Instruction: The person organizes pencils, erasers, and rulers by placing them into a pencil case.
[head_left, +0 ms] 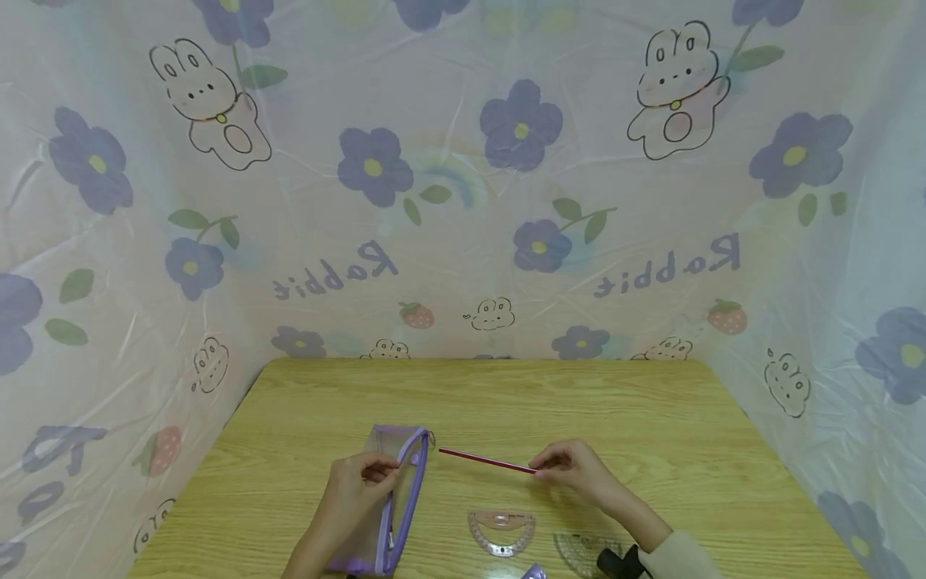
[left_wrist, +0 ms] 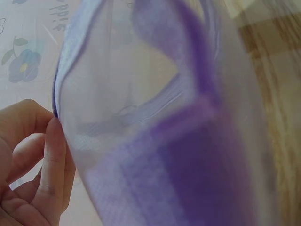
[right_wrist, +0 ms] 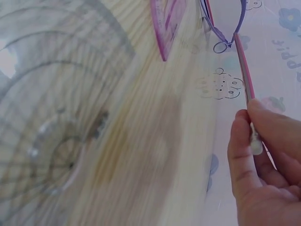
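Observation:
My left hand [head_left: 354,490] pinches the edge of a clear pencil case [head_left: 414,497] with purple trim, and its mouth gapes toward the right. In the left wrist view, thumb and finger hold the case's rim [left_wrist: 57,101]. Something thin and reddish shows inside the case. My right hand [head_left: 575,470] pinches a dark red pencil [head_left: 485,461] near its end. The pencil lies nearly level, its far tip pointing left, a little apart from the case in the head view. A pale eraser end [right_wrist: 255,143] sticks out past my right fingers.
A pinkish clear protractor [head_left: 502,549] lies on the wooden table [head_left: 615,402]. A larger clear protractor [head_left: 579,551] lies under my right forearm. Beside it, at the near edge, a purple corner [head_left: 534,572] shows. Printed curtains [head_left: 463,201] enclose the table.

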The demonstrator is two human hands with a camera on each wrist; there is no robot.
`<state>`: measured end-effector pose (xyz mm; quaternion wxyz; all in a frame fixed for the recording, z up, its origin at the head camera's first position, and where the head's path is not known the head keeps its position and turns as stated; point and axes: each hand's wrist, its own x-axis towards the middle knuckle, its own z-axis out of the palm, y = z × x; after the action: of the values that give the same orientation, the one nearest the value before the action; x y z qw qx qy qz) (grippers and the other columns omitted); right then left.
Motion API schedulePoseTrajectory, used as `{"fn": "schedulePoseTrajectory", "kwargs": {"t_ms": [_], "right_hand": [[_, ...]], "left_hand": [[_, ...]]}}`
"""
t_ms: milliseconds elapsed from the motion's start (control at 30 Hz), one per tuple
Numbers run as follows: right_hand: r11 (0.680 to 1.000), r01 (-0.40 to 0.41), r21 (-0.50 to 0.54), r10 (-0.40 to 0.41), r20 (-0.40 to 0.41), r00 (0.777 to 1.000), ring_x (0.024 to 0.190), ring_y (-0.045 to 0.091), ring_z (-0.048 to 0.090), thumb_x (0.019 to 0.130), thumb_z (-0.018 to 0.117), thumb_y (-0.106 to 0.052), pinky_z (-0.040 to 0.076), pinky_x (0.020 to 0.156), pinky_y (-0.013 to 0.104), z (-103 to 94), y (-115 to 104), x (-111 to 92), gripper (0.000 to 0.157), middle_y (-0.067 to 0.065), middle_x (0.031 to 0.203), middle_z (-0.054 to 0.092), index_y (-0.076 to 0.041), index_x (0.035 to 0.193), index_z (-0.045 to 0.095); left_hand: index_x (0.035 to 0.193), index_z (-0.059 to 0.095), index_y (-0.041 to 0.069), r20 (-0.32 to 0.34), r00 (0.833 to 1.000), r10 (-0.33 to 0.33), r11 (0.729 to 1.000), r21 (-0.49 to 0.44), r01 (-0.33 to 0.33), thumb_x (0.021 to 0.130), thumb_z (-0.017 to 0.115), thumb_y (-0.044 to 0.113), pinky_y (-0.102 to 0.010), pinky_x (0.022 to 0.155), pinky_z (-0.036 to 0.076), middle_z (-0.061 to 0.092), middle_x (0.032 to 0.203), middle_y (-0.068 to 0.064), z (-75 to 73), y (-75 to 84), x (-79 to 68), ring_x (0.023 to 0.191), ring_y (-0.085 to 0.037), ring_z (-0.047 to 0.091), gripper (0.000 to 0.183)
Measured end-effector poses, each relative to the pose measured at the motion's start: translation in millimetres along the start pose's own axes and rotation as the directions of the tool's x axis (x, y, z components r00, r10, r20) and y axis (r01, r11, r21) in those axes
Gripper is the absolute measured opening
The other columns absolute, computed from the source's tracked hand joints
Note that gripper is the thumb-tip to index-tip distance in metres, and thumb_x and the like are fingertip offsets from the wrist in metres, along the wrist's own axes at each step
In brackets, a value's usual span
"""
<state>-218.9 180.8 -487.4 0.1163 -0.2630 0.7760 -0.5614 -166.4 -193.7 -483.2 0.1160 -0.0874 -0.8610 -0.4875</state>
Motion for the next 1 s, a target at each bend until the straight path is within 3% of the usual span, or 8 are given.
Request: {"fn": "schedulePoseTrajectory", "kwargs": {"t_ms": [833, 1000], "right_hand": [[0.999, -0.002, -0.041, 0.002, 0.005, 1.000, 0.080, 0.023, 0.069, 0.088, 0.071, 0.005, 0.058, 0.069, 0.024, 26.2, -8.7, 26.9, 0.010, 0.021, 0.091, 0.071, 0.011, 0.096, 0.071], [0.999, 0.005, -0.053, -0.005, -0.003, 1.000, 0.077, 0.016, 0.068, 0.087, 0.072, 0.006, 0.058, 0.067, 0.024, 31.3, -8.2, 30.7, 0.009, 0.019, 0.088, 0.071, 0.011, 0.094, 0.071]], "left_hand": [[0.088, 0.074, 0.000, 0.023, 1.000, 0.005, 1.000, 0.013, -0.006, 0.082, 0.076, -0.006, -0.021, 0.061, 0.057, 0.067, 0.077, 0.002, -0.6, -0.3, -0.3, 0.069, -0.008, 0.062, 0.009], [0.088, 0.074, 0.001, 0.022, 1.000, 0.000, 1.000, 0.008, 0.000, 0.082, 0.076, -0.005, -0.021, 0.061, 0.057, 0.068, 0.077, 0.001, -0.1, -0.8, -0.6, 0.069, -0.008, 0.063, 0.009]]}}
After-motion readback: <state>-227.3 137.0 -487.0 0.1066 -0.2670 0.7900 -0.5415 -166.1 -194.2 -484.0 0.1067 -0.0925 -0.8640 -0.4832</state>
